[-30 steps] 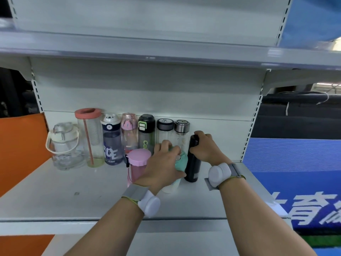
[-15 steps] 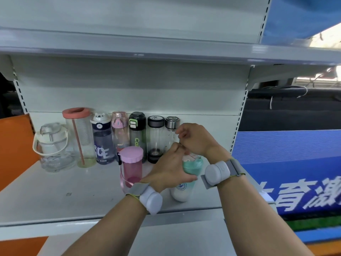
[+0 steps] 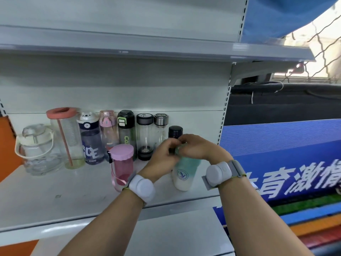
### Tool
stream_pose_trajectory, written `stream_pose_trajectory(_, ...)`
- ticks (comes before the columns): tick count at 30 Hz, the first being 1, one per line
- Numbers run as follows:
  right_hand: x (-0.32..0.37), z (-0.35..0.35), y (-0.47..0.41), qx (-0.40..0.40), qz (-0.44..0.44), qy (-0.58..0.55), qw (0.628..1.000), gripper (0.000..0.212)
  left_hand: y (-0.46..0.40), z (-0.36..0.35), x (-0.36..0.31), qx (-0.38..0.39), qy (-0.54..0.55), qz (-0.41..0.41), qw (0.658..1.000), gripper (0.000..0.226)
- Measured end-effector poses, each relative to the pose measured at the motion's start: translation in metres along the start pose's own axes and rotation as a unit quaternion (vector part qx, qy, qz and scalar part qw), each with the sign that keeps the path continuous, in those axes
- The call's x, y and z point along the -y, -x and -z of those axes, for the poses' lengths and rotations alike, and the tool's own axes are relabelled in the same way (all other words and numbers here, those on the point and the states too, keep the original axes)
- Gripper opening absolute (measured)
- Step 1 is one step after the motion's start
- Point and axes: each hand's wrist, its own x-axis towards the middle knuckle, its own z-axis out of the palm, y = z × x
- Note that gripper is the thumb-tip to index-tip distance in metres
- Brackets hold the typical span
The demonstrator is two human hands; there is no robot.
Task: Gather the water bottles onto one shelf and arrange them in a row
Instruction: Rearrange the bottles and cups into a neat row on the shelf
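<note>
A teal-and-white bottle (image 3: 185, 172) stands upright near the shelf's (image 3: 55, 196) front right. My left hand (image 3: 162, 157) and my right hand (image 3: 197, 147) both grip its top, hiding the cap. A black bottle (image 3: 175, 131) stands just behind the hands. Along the back wall runs a row of several bottles, from a clear jug (image 3: 37, 150) at the left to a steel-capped glass bottle (image 3: 160, 126). A pink bottle (image 3: 122, 163) stands alone in front of that row, left of my left wrist.
Another grey shelf (image 3: 166, 50) hangs overhead. A slotted upright (image 3: 224, 115) marks the shelf's right end; a blue banner with white characters (image 3: 286, 163) lies beyond it. A lower shelf (image 3: 166, 233) shows under my forearms. An orange panel (image 3: 5, 145) sits at far left.
My right hand let go of the black bottle and joined my left hand on the teal-and-white bottle's top. That bottle has come forward and right, toward the shelf's front edge.
</note>
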Motion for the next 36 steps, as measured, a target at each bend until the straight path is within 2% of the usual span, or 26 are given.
stream_pose_trajectory(3, -0.003, -0.012, 0.002, 0.015, -0.012, 0.081, 0.996, 0.072, -0.007, 0.006, 0.007, -0.083, 0.048, 0.056, 0.994, 0.035)
stream_pose_trajectory(6, -0.005, -0.024, 0.001, -0.017, -0.013, 0.094, 0.995, 0.076, -0.016, 0.004, 0.013, -0.157, 0.036, 0.078, 0.984, 0.018)
stream_pose_trajectory(8, -0.007, -0.028, -0.001, -0.033, -0.023, 0.089, 0.995, 0.072, -0.021, 0.002, 0.015, -0.186, -0.018, 0.087, 0.979, 0.017)
stream_pose_trajectory(11, -0.012, -0.025, -0.005, -0.044, -0.044, 0.086, 0.994, 0.067, -0.027, -0.003, 0.020, -0.198, -0.060, 0.108, 0.972, 0.028)
stream_pose_trajectory(14, -0.024, -0.023, -0.012, -0.063, -0.052, 0.083, 0.993, 0.067, -0.035, -0.009, 0.032, -0.175, -0.066, 0.125, 0.974, 0.050)
stream_pose_trajectory(16, -0.034, -0.022, -0.017, -0.085, -0.046, 0.084, 0.992, 0.067, -0.040, -0.014, 0.040, -0.153, -0.078, 0.146, 0.974, 0.067)
stream_pose_trajectory(19, -0.047, -0.019, -0.034, -0.098, -0.020, 0.100, 0.990, 0.066, -0.044, -0.026, 0.050, -0.150, -0.092, 0.163, 0.971, 0.080)
stream_pose_trajectory(24, -0.066, -0.018, -0.060, -0.124, 0.018, 0.084, 0.989, 0.072, -0.046, -0.045, 0.064, -0.151, -0.119, 0.158, 0.969, 0.065)
stream_pose_trajectory(27, -0.082, -0.016, -0.077, -0.137, 0.047, 0.072, 0.987, 0.076, -0.056, -0.056, 0.076, -0.188, -0.142, 0.146, 0.961, 0.053)
stream_pose_trajectory(31, -0.100, -0.016, -0.096, -0.154, 0.081, 0.031, 0.984, 0.080, -0.068, -0.065, 0.086, -0.216, -0.158, 0.145, 0.953, 0.048)
stream_pose_trajectory(36, -0.127, -0.028, -0.112, -0.236, 0.124, -0.060, 0.962, 0.074, -0.076, -0.082, 0.096, -0.284, -0.157, 0.137, 0.936, 0.046)
